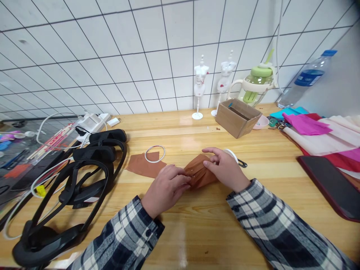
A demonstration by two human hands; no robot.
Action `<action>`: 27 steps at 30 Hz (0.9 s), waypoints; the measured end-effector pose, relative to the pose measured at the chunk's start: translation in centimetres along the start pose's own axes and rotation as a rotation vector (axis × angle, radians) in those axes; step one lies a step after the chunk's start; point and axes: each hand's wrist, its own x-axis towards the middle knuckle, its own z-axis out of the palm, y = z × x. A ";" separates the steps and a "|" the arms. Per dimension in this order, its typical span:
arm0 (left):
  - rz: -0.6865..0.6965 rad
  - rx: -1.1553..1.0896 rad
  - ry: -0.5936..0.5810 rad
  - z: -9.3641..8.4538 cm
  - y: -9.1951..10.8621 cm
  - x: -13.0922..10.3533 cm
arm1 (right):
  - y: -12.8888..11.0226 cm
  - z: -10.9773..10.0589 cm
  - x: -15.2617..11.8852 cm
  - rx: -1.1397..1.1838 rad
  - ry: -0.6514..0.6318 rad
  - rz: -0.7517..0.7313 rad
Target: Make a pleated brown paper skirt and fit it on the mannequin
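Observation:
A gathered piece of brown cloth [199, 172] lies between my two hands at the middle of the wooden table. My left hand [168, 186] pinches its left edge with the fingers closed. On the cloth's right side rests my right hand [224, 167], thumb and forefinger apart, its other fingers partly hidden behind the thumb; whether they grip the cloth is unclear. Flat to the left lies another brown cloth piece [143, 168], with a thin white ring [155, 161] on top. A white round item [231, 155] and a black clip-like item [242, 163] sit just beyond my right hand.
Black headsets [95, 153] with cables fill the left side. At the back stand two small white mannequins [199, 89] [224, 84], a cardboard box [235, 122], a green-lidded cup [257, 84] and a bottle [306, 80]. Coloured fabrics [309, 125] and a dark phone [333, 183] lie right.

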 end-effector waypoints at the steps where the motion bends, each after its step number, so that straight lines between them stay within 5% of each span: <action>1: 0.006 0.002 0.001 0.0 0.1 0.0 | 0.0 -0.1 0.0 0.005 -0.002 0.007; 10: 0.060 0.041 0.000 -0.3 0.2 0.3 | -0.1 -0.7 0.2 0.047 -0.058 0.025; 16: 0.026 -0.039 -0.019 -0.9 0.0 0.3 | -0.2 -1.6 0.3 -0.115 0.141 -0.002; 22: -0.238 0.147 0.163 -3.9 -4.6 -0.6 | 0.1 -3.1 0.5 -0.166 0.307 -0.072; 27: -0.445 0.309 -0.014 -5.1 -8.9 -1.9 | 0.1 -3.3 0.3 -0.173 0.362 -0.112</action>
